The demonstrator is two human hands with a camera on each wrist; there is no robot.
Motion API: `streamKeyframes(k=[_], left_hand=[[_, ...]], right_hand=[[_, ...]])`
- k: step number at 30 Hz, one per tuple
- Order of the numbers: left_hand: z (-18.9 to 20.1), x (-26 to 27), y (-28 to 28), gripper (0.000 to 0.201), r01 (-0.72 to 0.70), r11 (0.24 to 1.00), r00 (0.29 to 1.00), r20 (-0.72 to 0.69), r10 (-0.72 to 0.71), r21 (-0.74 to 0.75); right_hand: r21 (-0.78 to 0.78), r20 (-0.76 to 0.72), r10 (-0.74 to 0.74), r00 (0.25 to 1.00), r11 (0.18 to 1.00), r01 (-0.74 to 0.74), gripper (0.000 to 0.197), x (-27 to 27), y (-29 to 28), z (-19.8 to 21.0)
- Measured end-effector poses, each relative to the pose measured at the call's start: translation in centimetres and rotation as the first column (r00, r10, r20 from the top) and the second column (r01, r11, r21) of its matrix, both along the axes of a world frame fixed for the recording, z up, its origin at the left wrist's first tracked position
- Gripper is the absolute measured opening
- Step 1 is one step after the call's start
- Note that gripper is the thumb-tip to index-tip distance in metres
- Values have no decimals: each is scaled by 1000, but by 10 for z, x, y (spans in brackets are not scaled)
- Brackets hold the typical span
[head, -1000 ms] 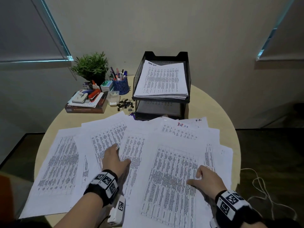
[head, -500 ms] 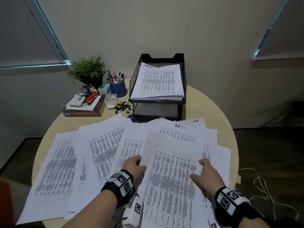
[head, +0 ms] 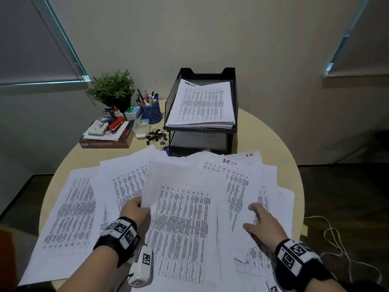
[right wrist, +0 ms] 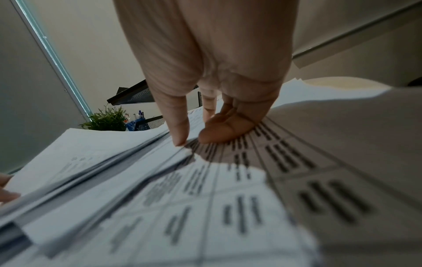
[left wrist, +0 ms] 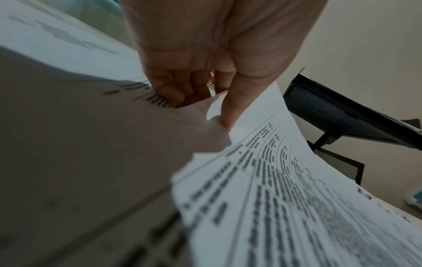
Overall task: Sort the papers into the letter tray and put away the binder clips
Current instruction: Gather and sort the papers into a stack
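Observation:
Printed sheets (head: 75,209) lie fanned over the near half of the round table (head: 259,133). My left hand (head: 136,209) pinches the left edge of the top middle sheet (head: 183,218), thumb on top and fingers curled beneath (left wrist: 173,94), and that edge is lifted. My right hand (head: 260,222) rests with loosely spread fingers on the sheets to the right (right wrist: 239,180), holding nothing. The black mesh letter tray (head: 230,73) stands at the back, a paper stack (head: 202,104) in its top tier. Small black binder clips (head: 156,135) lie loose left of the tray.
At the back left are a potted plant (head: 112,89), a blue pen cup (head: 150,111), a clear plastic box (head: 141,126) and a book (head: 105,142) stacked with a stapler and small items. A white cord (head: 341,245) trails on the floor at right.
My left hand slid right from the left sheets and took the middle sheet's left edge, raising it. My right hand shifted right off that sheet onto the neighbouring papers.

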State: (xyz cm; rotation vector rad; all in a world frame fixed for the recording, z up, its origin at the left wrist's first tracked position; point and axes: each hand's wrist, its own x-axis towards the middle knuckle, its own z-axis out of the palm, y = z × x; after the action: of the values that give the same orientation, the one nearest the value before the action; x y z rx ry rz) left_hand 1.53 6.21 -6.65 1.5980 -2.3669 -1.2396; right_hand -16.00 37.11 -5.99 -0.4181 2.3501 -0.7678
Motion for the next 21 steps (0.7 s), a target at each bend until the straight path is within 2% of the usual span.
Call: streamKeyframes(k=[2,4,6,8,9,11,14,16,18,21], left_hand=[[3,0,12,10,-38,999,998,-42,38,-2],[6,-4,29,24,-98,994,991,-90,103,50],[6,-11,47,38,-62,990,995,-75,72,123],[5,-19,60,39,60,982,995,-94,-44,178],[5,-23,62,33,124,978,988,-112,-106,167],[7,-30,60,23,164,982,981,-123,-153,92],[2,-28,43,21,160,981,987,-2,-161,-111],[-4,-20,31,28,133,971,990,72,-121,-200],[-2,-11,23,36,34,984,997,81,-20,-178],[0,0,17,41,28,995,996,82,-20,-91]], right_hand=[[-129,215,-76,974,986,105,42,2,-2,4],[-224,415,-117,902,948,226,38,6,-6,6],[-261,475,-147,868,918,298,31,9,-10,7],[-276,500,-178,848,895,350,23,11,-16,9],[-269,486,-188,853,897,351,30,10,-17,6],[-237,439,-197,877,916,324,40,9,-18,3],[-190,279,-125,952,965,182,33,11,-17,-4],[-139,139,-61,988,987,80,25,13,-16,-3],[-128,88,-71,994,988,82,24,12,-15,-4],[-165,121,-154,981,971,173,20,13,-14,-6]])
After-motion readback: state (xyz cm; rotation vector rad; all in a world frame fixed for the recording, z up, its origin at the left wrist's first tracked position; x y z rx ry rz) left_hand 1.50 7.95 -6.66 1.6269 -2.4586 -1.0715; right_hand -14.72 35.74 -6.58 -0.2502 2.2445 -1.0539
